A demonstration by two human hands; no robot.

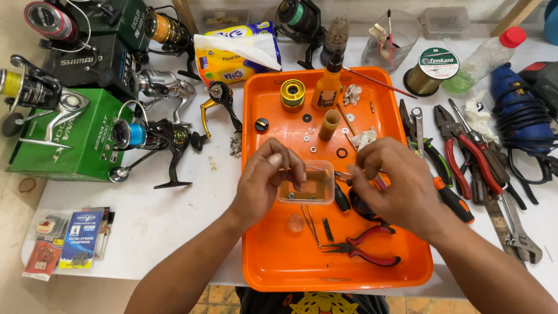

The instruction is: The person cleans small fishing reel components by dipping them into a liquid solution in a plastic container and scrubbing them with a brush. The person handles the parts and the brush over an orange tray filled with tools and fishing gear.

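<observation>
**Orange tray: reel stripped down, small parts still loose**

Orange plastic tray (261,256) sat at the near edge of the white bench (174,221), glossy and shallow-rimmed. Both hands worked over a small clear plastic box (306,185) at tray centre; it was square and thin-walled, with a few tiny metal bits in it.

Left hand (268,180): fingers (290,166) pinched together over the box's left rim, apparently on something very small; what it was could not be told. Right hand (395,186): fingers curled inward just right of the box, a thin pink-handled tool (381,182) showing under them; whether they gripped it could not be told.

Progress, as a judgement: teardown looked largely done, reassembly not. A gold metal spool (292,94) stood apart toward the tray's far edge. Washers and black rings (342,153) lay scattered singly mid-tray. A brown dropper bottle (329,87) stood upright beside the spool. Nothing on the tray looked rejoined.

Near the tray's near edge: red-handled needle-nose pliers (363,247), steel jaws pointing left, and slim metal tweezers (311,224).

Off the tray, toward the bench's right edge, lay red-handled cutters and steel wrenches (482,168). Toward the left edge, black and silver spinning reels (145,136) sat beside a green cardboard box (70,139). A yellow tissue pack (238,52) lay near the far edge.
</observation>
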